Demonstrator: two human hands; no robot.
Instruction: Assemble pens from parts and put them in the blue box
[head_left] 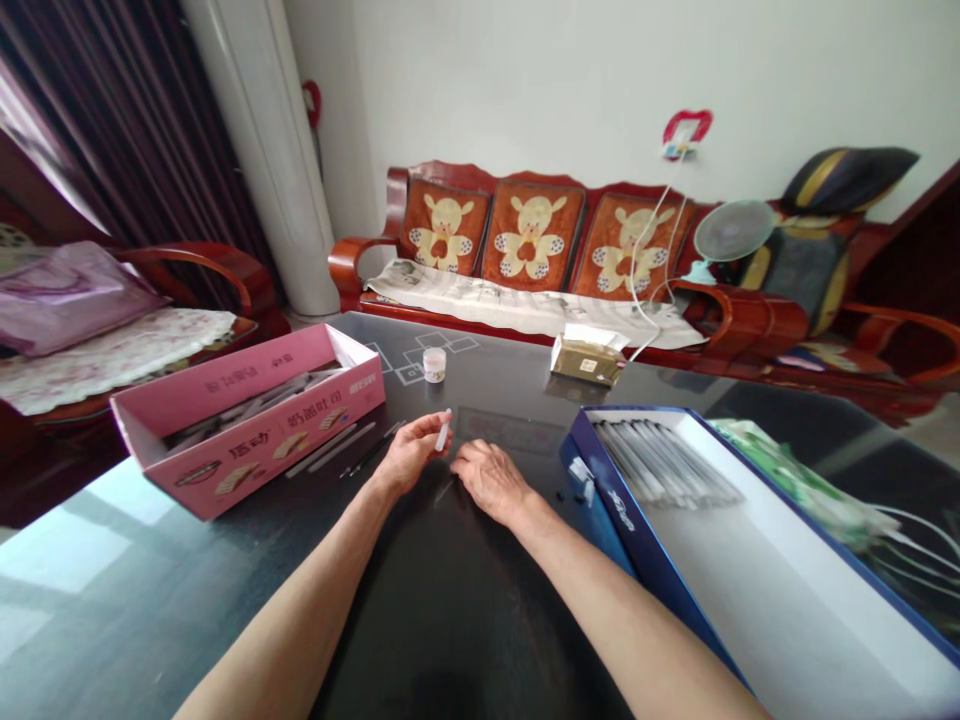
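My left hand (411, 452) pinches a short, whitish, translucent plastic tube (443, 432) between thumb and fingers, just above the dark table. Close beside it, my right hand (493, 482) rests low at the tabletop with its fingers curled together; what they hold, if anything, is hidden. To the left, a pink cardboard box (247, 440) contains many thin grey and clear sticks. Slim clear strips (330, 448) and thin dark rods (371, 450) lie along its near side. A small round jar with a pale lid (433, 364) stands beyond my hands.
A blue-rimmed white box (757, 590) at right holds bundled clear tubes (664, 460). Small white and black pieces (580, 472) lie beside it. A tissue pack (589, 358) sits at the table's far side, a green plastic bag (802, 470) far right. A wooden sofa (375, 262) stands behind.
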